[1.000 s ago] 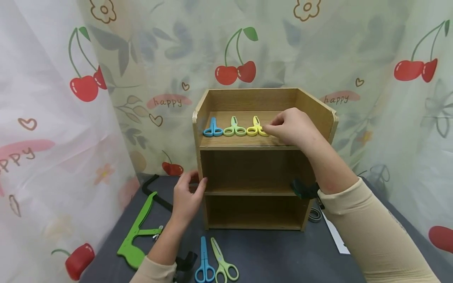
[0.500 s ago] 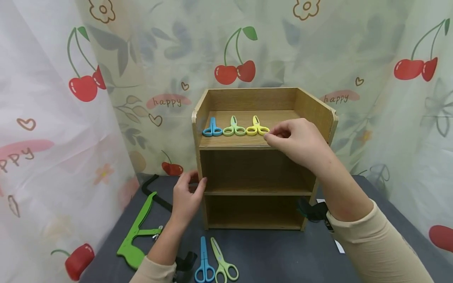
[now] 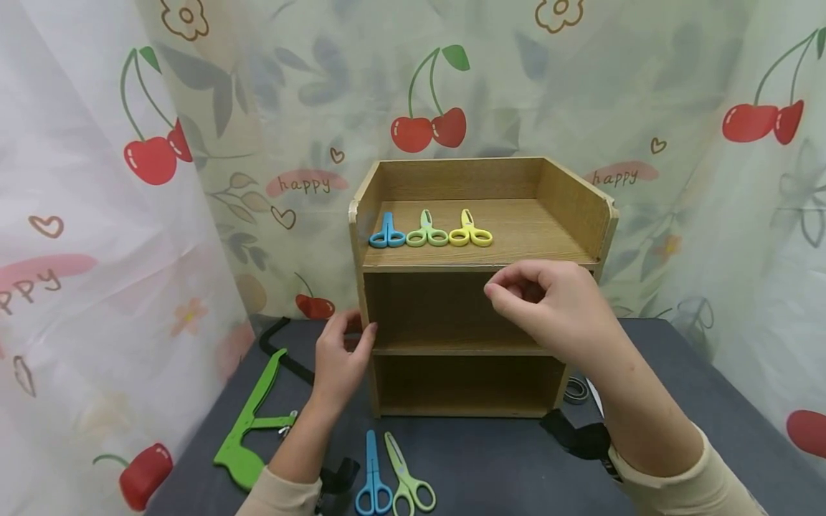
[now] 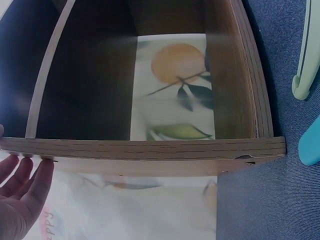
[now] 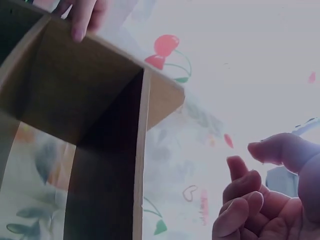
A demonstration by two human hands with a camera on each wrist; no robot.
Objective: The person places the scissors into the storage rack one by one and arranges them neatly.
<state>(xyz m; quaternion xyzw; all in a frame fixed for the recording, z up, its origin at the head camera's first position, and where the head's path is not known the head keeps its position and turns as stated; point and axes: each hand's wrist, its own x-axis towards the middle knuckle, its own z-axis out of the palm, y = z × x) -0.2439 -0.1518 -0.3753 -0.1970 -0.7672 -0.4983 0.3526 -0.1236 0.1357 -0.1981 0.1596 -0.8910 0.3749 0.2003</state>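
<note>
A wooden shelf unit (image 3: pixel 535 247) stands on the dark table. Side by side on its top board lie small blue scissors (image 3: pixel 388 223), light green scissors (image 3: pixel 426 223) and yellow scissors (image 3: pixel 467 220). My left hand (image 3: pixel 340 362) holds the unit's left side panel, its thumb at the front edge and its fingers (image 4: pixel 42 182) against the outer face. In front of the middle compartment hovers my right hand (image 3: pixel 558 308), fingers loosely curled, thumb apart from them and nothing between. Larger blue scissors (image 3: pixel 371 455) and light green scissors (image 3: pixel 399 459) lie at the table's front.
At the left lies a green tool handle (image 3: pixel 244 469) with a black bar, partly behind my left arm. A dark coiled ring (image 3: pixel 576 390) sits by the unit's right foot, beside a white strip mostly hidden by my right arm. Printed curtains (image 3: pixel 290 107) surround the table.
My right hand has drawn back from beside the yellow scissors, down and toward me, off the top board. The scissors stay put, and my left hand keeps its place.
</note>
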